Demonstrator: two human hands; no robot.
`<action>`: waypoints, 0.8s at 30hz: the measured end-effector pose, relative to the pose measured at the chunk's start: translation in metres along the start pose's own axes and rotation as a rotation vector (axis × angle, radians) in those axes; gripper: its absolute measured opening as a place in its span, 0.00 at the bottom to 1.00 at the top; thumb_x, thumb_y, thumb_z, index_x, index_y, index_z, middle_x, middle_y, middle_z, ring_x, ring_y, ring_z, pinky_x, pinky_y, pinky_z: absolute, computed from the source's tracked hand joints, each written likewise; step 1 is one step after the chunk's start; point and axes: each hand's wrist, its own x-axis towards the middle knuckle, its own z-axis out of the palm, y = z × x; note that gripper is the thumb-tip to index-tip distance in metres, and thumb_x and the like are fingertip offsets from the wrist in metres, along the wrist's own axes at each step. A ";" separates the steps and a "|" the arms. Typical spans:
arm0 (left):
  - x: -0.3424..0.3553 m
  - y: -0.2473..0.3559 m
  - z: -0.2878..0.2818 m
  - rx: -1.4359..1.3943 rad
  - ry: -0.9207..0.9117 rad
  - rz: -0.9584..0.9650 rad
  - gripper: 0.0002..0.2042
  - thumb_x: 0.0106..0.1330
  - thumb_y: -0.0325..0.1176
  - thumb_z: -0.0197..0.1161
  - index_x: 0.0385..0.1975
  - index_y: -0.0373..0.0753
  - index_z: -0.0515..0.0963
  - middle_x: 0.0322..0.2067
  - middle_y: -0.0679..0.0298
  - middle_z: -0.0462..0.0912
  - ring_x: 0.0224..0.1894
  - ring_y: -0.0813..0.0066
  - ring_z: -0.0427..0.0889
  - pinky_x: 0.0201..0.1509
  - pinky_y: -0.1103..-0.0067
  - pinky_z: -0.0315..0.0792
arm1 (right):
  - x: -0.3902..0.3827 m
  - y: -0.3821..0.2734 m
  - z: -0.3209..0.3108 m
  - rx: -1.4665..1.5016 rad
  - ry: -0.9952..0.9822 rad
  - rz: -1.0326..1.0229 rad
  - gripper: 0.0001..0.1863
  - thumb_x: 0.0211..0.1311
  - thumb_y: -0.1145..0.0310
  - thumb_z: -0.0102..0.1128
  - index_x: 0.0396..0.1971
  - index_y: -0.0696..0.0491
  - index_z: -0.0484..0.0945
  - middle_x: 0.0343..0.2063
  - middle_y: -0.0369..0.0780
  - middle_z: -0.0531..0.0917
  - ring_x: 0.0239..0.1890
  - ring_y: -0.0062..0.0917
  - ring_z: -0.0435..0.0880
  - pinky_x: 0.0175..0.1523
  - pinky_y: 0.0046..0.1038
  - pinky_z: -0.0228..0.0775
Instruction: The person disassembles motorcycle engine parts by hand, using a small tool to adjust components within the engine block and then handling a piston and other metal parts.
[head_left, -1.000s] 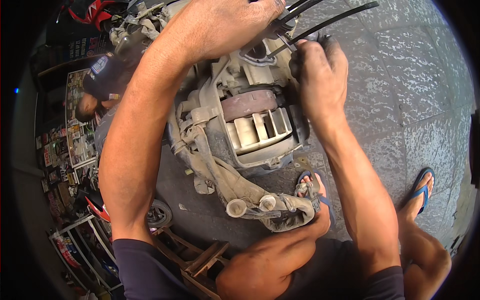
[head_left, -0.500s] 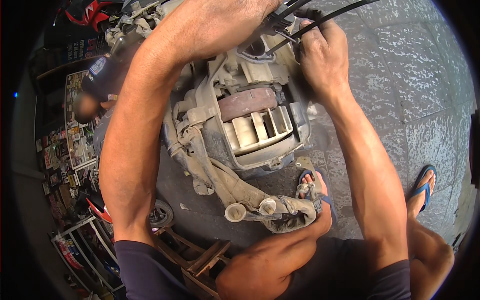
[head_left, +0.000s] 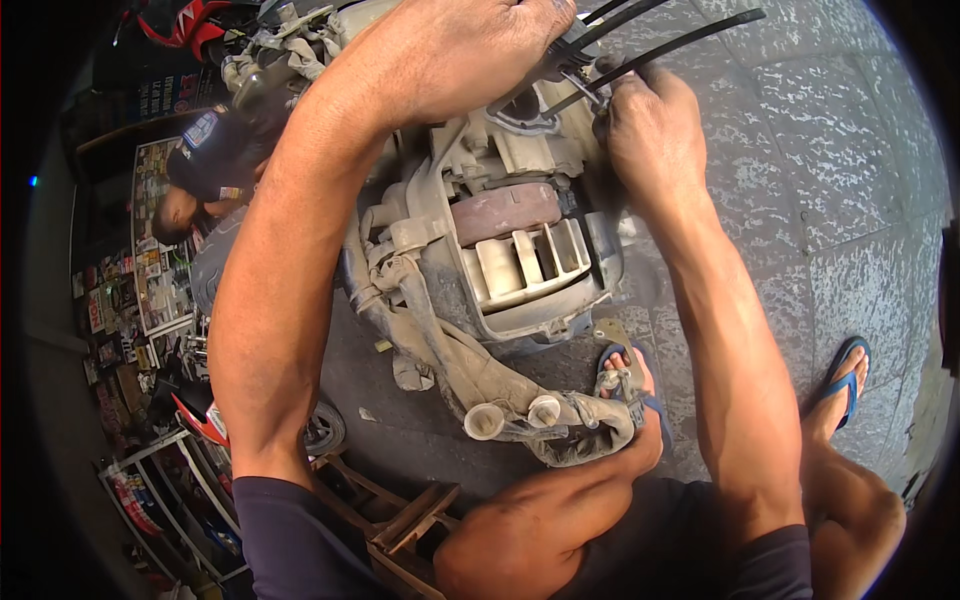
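A dust-caked engine unit (head_left: 540, 325) fills the middle, with a dull reddish-brown band and a cream finned part (head_left: 530, 262). Above its far end, my left hand (head_left: 520, 35) is closed on a black part (head_left: 572, 62) that trails black rubber hoses (head_left: 690, 42). Most of that hand's fingers are hidden behind the part or cut off by the top edge. To the right, my right hand (head_left: 655, 130) is closed, its fingers curled against a small metal piece beside the black part. What it pinches is too small to name. Under the black part lies a round metal-rimmed opening (head_left: 522, 108).
A dirty metal bracket (head_left: 455, 365) with two round ends juts toward my knee. My sandalled feet rest on the grey floor (head_left: 740, 330). At left, another person (head_left: 210, 170) bends near a display rack; a wooden stool (head_left: 410, 515) and red motorbike parts (head_left: 185, 30) are there.
The engine unit sits slightly further right in the picture. Both hands keep their holds, and the right hand has shifted a little downward. The person at left has moved slightly.
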 end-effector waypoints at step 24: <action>0.006 -0.010 0.006 -0.035 0.033 0.119 0.19 0.69 0.39 0.48 0.37 0.22 0.72 0.34 0.34 0.78 0.41 0.43 0.80 0.46 0.62 0.70 | 0.021 0.010 -0.001 0.207 -0.150 -0.085 0.17 0.71 0.62 0.49 0.41 0.61 0.79 0.21 0.33 0.74 0.28 0.17 0.68 0.36 0.25 0.63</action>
